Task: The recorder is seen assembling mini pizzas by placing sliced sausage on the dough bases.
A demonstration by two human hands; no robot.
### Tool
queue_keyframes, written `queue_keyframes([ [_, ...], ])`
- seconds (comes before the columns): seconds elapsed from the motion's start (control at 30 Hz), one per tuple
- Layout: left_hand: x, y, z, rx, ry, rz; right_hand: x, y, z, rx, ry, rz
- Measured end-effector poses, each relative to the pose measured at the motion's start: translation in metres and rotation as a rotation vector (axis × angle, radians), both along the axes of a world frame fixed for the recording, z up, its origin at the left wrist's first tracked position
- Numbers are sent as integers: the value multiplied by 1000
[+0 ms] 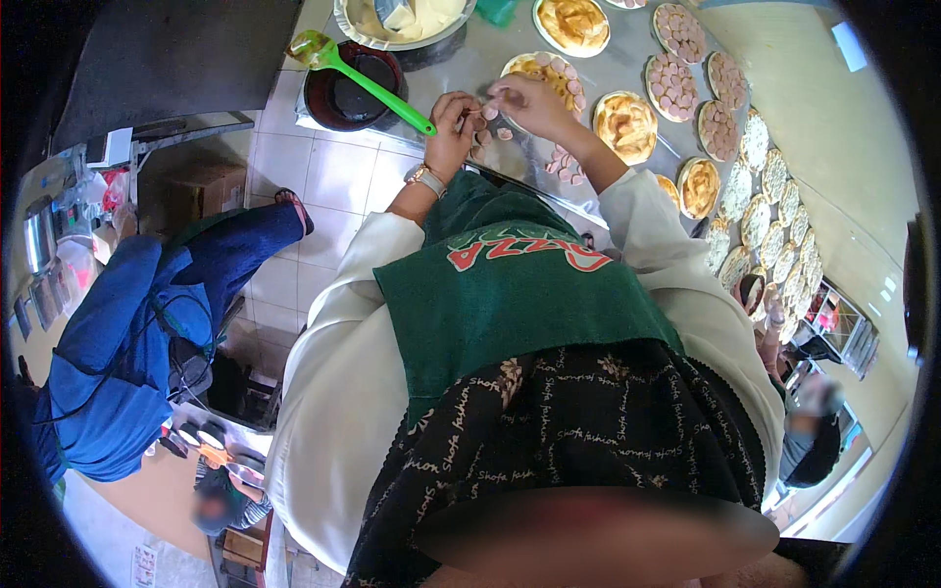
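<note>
My left hand (pixel 453 125), a watch on its wrist, is at the near edge of the metal table with fingers curled around pink sausage slices (pixel 480 140). Close beside it, my right hand (pixel 534 103) has its fingertips pinched at a sausage slice (pixel 491 112) between the two hands. Just beyond my right hand lies a round pizza base (pixel 572 82) with sauce, partly covered with slices; my hand and wrist hide some of it. More loose sausage slices (pixel 565 167) lie on the table under my right forearm.
A green spatula (pixel 377 93) rests across a dark red bucket (pixel 323 98), left of my hands. Behind it stands a bowl of creamy mix (pixel 431 20). Sauced bases (pixel 625 127) and slice-topped pizzas (pixel 672 86) spread rightward. A person in blue (pixel 118 343) is at left.
</note>
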State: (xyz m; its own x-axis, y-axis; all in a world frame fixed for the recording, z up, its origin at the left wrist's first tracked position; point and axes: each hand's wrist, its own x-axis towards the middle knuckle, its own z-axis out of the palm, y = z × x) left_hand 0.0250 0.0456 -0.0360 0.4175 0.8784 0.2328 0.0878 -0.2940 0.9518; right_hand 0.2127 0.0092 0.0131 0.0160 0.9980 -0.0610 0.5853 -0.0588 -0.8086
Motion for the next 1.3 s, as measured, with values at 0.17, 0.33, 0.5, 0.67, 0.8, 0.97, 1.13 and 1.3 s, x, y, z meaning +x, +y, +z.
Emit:
queue_keyframes([
  [0.17,4,0,7,39,-7,-84,-5,6,-10,-84,95,-8],
  [0.33,6,-8,3,36,16,-73,17,15,-6,-132,280,-107],
  [0.5,13,-13,10,-77,-32,-45,37,16,-7,-106,-133,-59],
  [0.67,22,-13,22,-183,-23,2,32,11,-7,70,-528,-45],
  [0.8,36,-9,32,-303,-58,59,27,10,6,66,-51,-92],
  [0.97,50,-1,22,-518,-218,80,38,20,7,-268,394,-71],
  [1.13,55,2,29,-508,-254,66,47,30,-11,-172,410,-46],
  [1.3,28,-13,36,-425,5,39,55,35,-20,-92,106,-168],
])
